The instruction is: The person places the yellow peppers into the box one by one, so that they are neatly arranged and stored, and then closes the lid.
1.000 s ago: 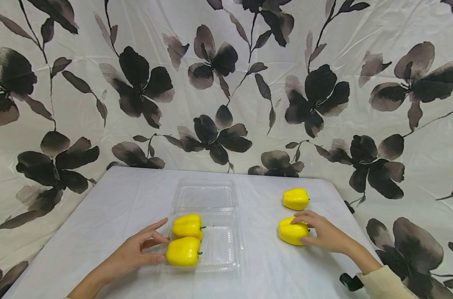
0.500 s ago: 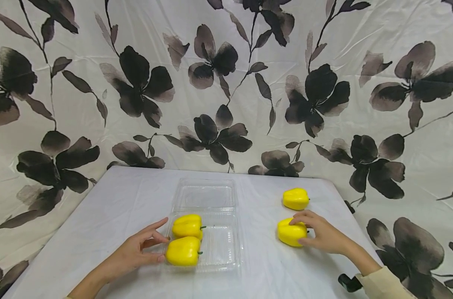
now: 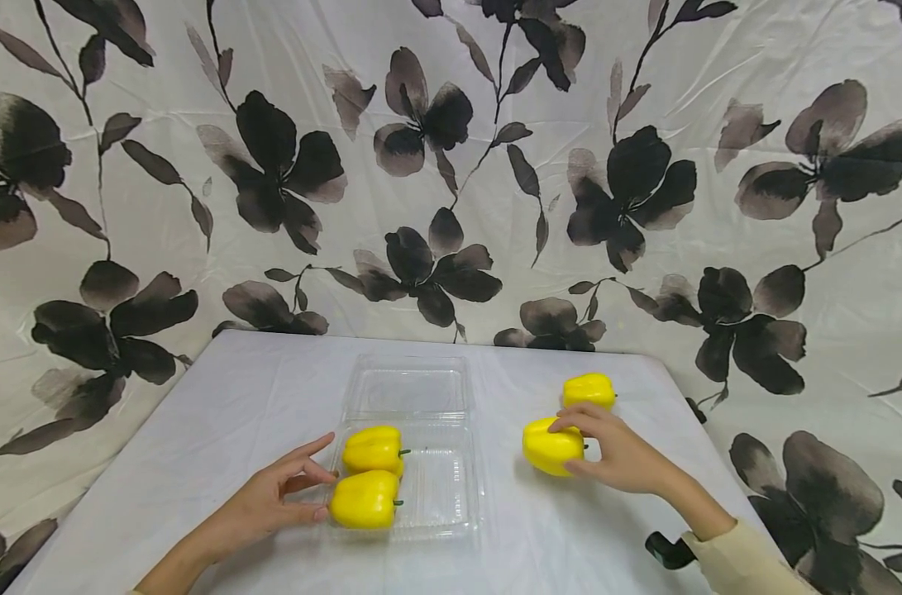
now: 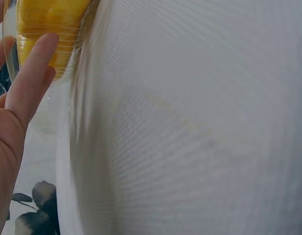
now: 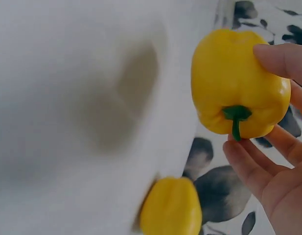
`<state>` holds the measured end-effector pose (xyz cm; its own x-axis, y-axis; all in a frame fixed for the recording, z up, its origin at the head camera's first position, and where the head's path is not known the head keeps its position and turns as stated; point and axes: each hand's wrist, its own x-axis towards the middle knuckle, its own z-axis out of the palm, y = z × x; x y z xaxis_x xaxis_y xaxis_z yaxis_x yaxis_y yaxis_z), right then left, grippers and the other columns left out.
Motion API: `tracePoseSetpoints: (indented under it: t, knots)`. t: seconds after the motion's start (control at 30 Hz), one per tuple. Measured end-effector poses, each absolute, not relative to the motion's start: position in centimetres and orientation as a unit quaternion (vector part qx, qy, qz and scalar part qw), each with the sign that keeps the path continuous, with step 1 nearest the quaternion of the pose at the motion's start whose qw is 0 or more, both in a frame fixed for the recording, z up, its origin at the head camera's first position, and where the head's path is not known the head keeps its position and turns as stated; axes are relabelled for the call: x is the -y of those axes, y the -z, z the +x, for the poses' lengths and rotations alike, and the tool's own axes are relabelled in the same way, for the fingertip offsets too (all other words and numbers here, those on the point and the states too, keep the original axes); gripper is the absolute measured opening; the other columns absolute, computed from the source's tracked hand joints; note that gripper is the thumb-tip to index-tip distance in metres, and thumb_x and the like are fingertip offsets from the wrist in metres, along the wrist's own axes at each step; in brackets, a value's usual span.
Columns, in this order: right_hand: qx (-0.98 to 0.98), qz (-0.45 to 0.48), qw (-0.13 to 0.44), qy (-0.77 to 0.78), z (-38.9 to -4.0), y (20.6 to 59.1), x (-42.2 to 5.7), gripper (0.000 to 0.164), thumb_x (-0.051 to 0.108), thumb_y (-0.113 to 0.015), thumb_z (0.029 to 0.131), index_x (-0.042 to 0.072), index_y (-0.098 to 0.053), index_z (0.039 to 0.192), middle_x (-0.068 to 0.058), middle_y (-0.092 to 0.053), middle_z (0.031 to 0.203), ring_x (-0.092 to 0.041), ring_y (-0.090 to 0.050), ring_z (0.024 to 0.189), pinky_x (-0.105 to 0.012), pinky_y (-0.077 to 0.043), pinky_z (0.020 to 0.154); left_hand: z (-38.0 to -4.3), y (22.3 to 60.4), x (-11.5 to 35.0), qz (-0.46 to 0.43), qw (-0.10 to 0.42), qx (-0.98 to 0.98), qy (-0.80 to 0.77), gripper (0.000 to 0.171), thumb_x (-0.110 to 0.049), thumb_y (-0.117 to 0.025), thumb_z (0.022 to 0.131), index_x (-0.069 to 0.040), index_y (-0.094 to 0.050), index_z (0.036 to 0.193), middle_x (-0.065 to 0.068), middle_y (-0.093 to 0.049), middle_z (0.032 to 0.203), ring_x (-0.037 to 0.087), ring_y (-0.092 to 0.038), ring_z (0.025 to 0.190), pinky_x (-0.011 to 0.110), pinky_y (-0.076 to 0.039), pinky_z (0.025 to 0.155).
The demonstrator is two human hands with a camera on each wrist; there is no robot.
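Observation:
My right hand [image 3: 618, 450] grips a yellow bell pepper [image 3: 551, 447] between thumb and fingers. In the right wrist view this held pepper [image 5: 234, 83] hangs clear of the tablecloth, its green stem pointing toward the wrist. Two more yellow peppers, a rear one [image 3: 371, 450] and a front one [image 3: 363, 501], lie side by side in the left half of a clear plastic clamshell container [image 3: 458, 496]. My left hand [image 3: 275, 496] rests at the container's left side. Its fingers [image 4: 35, 73] lie fairly straight against the clear wall in the left wrist view.
One loose yellow pepper [image 3: 589, 390] lies on the white-covered table [image 3: 272, 397], behind the right hand. The container's lid [image 3: 408, 388] is folded back flat toward the rear. A floral cloth [image 3: 525, 165] hangs behind the table. A black object [image 3: 668, 551] sits by the right sleeve.
My right hand has lifted the pepper off the table and moved it left toward the container. The left hand and the peppers in the container have stayed put.

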<state>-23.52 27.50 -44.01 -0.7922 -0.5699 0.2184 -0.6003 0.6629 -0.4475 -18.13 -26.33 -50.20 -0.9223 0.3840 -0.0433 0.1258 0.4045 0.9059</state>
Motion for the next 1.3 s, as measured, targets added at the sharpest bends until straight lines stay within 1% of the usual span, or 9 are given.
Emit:
tracePoseSetpoints:
  t: [0.17,0.37,0.43,0.5,0.6,0.7,0.9,1.07,1.3]
  knots:
    - [0.903,0.339,0.038,-0.261,-23.7,42.8,-25.2,0.047,0.011,-0.087,0.086,0.023,-0.071,0.128,-0.001,-0.063,0.139,-0.028,-0.060,0.127,-0.045,-0.056,0.100,-18.0,50.2,26.3,0.157,0.122,-0.826,-0.527,0.032,-0.027,-0.086,0.092,-0.020,-0.071,0.119,0.010,-0.023,0.176,0.043,-0.050,0.145,0.020,-0.048,0.110]
    - [0.895,0.355,0.033,-0.267,-24.1,41.6,-22.7,0.046,0.013,-0.088,0.086,0.024,-0.071,0.127,0.003,-0.062,0.136,-0.020,-0.062,0.122,-0.042,-0.057,0.101,-18.0,50.1,26.2,0.151,0.121,-0.829,-0.525,0.032,-0.027,-0.086,0.092,-0.020,-0.071,0.119,0.010,-0.023,0.176,0.041,-0.052,0.144,0.052,-0.044,0.117]
    - [0.895,0.356,0.028,-0.267,-24.2,41.3,-22.0,0.046,0.014,-0.088,0.086,0.024,-0.070,0.127,0.003,-0.062,0.136,-0.019,-0.062,0.122,-0.042,-0.057,0.101,-18.0,50.1,26.2,0.151,0.121,-0.829,-0.524,0.032,-0.028,-0.086,0.092,-0.020,-0.071,0.119,0.009,-0.023,0.176,0.041,-0.053,0.144,0.054,-0.043,0.117]
    - [0.895,0.355,0.025,-0.269,-24.2,41.1,-21.4,0.046,0.014,-0.088,0.086,0.024,-0.070,0.127,0.002,-0.062,0.137,-0.020,-0.062,0.122,-0.042,-0.057,0.102,-18.1,50.1,26.3,0.153,0.120,-0.830,-0.522,0.032,-0.028,-0.086,0.092,-0.020,-0.071,0.119,0.010,-0.023,0.176,0.040,-0.053,0.143,0.048,-0.046,0.117]
    - [0.895,0.354,0.024,-0.269,-24.2,40.7,-20.5,0.046,0.014,-0.088,0.086,0.024,-0.070,0.127,0.001,-0.061,0.138,-0.020,-0.062,0.122,-0.042,-0.057,0.102,-18.2,50.1,26.3,0.161,0.118,-0.832,-0.518,0.032,-0.028,-0.086,0.092,-0.022,-0.072,0.119,0.011,-0.024,0.176,0.040,-0.054,0.142,0.029,-0.050,0.113]
    - [0.894,0.358,0.027,-0.268,-24.3,40.5,-19.7,0.045,0.014,-0.088,0.086,0.022,-0.070,0.127,0.000,-0.060,0.139,-0.021,-0.062,0.122,-0.041,-0.058,0.099,-18.3,50.1,26.4,0.166,0.115,-0.835,-0.512,0.031,-0.030,-0.085,0.092,-0.023,-0.072,0.119,0.011,-0.025,0.176,0.039,-0.055,0.140,0.015,-0.047,0.106]
    - [0.889,0.366,0.016,-0.275,-24.3,40.1,-18.1,0.044,0.013,-0.087,0.086,0.020,-0.070,0.126,-0.002,-0.060,0.138,-0.021,-0.062,0.118,-0.041,-0.059,0.094,-18.2,50.1,26.3,0.155,0.115,-0.837,-0.512,0.032,-0.032,-0.087,0.090,-0.025,-0.073,0.118,0.007,-0.026,0.176,0.038,-0.051,0.144,0.012,-0.043,0.105]
    - [0.890,0.364,-0.002,-0.274,-24.3,40.1,-16.8,0.043,0.014,-0.086,0.088,0.020,-0.070,0.127,0.000,-0.059,0.138,-0.019,-0.060,0.118,-0.040,-0.059,0.091,-18.2,50.1,26.3,0.155,0.117,-0.835,-0.516,0.033,-0.031,-0.087,0.090,-0.024,-0.072,0.118,0.007,-0.026,0.176,0.037,-0.053,0.143,0.014,-0.045,0.106]
    - [0.884,0.381,-0.017,-0.270,-24.6,40.2,-14.9,0.042,0.013,-0.085,0.088,0.019,-0.069,0.127,0.000,-0.059,0.137,-0.021,-0.060,0.124,-0.044,-0.055,0.106,-18.2,50.2,26.4,0.163,0.118,-0.828,-0.523,0.032,-0.029,-0.087,0.091,-0.023,-0.072,0.118,0.008,-0.025,0.176,0.040,-0.050,0.145,0.012,-0.042,0.106]
